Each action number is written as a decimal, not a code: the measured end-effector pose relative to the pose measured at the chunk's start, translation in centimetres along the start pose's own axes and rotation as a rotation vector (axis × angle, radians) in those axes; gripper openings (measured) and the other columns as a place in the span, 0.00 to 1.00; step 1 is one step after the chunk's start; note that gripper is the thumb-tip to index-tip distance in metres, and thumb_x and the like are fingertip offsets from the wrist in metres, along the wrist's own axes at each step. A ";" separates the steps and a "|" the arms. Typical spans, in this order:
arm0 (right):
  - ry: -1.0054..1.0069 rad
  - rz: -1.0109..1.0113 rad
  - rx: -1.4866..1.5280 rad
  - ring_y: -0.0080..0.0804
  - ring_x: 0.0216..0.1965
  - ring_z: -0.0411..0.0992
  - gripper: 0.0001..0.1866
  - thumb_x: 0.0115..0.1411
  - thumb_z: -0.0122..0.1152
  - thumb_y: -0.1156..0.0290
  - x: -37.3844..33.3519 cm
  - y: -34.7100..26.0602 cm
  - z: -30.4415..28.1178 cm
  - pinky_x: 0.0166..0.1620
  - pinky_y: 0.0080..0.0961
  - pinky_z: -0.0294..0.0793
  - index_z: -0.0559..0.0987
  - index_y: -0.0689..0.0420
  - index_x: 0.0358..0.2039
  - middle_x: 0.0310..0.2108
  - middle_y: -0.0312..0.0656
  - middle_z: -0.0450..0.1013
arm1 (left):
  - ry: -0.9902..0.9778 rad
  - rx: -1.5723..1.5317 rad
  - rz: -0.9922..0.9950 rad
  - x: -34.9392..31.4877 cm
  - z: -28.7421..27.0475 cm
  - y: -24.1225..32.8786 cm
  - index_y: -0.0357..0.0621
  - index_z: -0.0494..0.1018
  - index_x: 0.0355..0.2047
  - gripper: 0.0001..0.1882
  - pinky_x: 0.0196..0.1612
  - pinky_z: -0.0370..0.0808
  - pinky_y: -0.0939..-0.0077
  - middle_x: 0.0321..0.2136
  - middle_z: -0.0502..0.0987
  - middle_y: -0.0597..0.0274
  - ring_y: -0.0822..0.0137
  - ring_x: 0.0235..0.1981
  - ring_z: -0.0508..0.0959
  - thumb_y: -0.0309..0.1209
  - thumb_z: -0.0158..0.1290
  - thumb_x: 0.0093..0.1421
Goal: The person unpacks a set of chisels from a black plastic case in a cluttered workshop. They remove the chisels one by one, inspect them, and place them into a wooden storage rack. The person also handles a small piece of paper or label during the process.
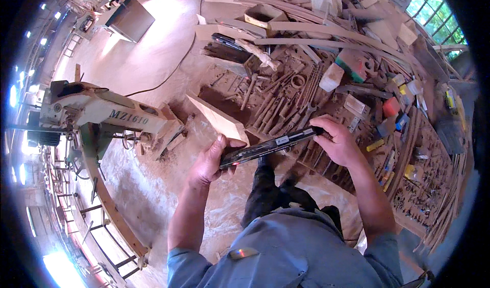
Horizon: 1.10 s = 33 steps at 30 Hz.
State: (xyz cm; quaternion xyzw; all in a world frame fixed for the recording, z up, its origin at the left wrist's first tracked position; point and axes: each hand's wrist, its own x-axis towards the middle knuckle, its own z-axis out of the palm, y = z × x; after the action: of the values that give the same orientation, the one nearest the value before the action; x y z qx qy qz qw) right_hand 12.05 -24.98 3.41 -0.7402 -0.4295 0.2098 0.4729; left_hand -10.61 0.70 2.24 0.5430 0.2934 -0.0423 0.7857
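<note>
A long, narrow black bar (pixel 265 149) with a small white label is held level across the front of my body. I cannot make out its exact kind. My left hand (pixel 208 161) is closed around its left end, thumb on top. At the other end my right hand (pixel 338 141) grips it, the fingers curled over the tip. Just beyond the bar, a pale wooden board (pixel 219 118) stands tilted beside the tool-covered bench (pixel 311 158). Similar black pieces (pixel 228 42) lie in a box farther back.
Dusty hand tools (pixel 278 106), a white block (pixel 332 77) and a red block (pixel 391 106) crowd the bench on the right. Wood strips (pixel 332 30) lie at the back. A woodworking machine (pixel 102 106) stands at the left, and a cable (pixel 176 68) runs across the floor.
</note>
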 end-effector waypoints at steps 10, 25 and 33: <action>0.106 -0.080 0.063 0.34 0.41 0.72 0.18 0.52 0.61 0.84 0.1 -0.6 1.0 0.43 0.25 0.72 0.74 0.61 0.45 0.39 0.43 0.71 | -0.067 -0.776 0.249 1.0 0.5 -0.4 0.39 0.67 0.50 0.31 0.24 0.77 0.79 0.42 0.76 0.46 0.62 0.26 0.78 0.56 0.45 0.63; 0.145 0.058 0.200 0.21 0.30 0.72 0.14 0.59 0.56 0.82 -0.6 1.1 3.4 0.34 0.18 0.72 0.73 0.65 0.47 0.34 0.38 0.71 | 0.049 -0.761 0.285 3.5 7.4 -2.3 0.48 0.68 0.51 0.18 0.29 0.79 0.72 0.32 0.80 0.52 0.63 0.27 0.81 0.30 0.55 0.61; 0.237 0.304 0.384 0.20 0.30 0.71 0.07 0.59 0.60 0.76 -1.0 0.7 4.1 0.32 0.19 0.69 0.77 0.64 0.37 0.29 0.39 0.72 | 0.058 -0.763 0.385 3.8 8.2 -1.8 0.48 0.71 0.43 0.10 0.30 0.78 0.75 0.36 0.79 0.58 0.64 0.33 0.80 0.32 0.54 0.62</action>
State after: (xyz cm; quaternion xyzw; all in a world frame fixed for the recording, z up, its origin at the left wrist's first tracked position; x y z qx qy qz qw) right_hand 8.84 -23.82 0.77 -0.7122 -0.2076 0.2679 0.6147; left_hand -4.77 -6.32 0.75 0.2594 0.2032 0.2317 0.9153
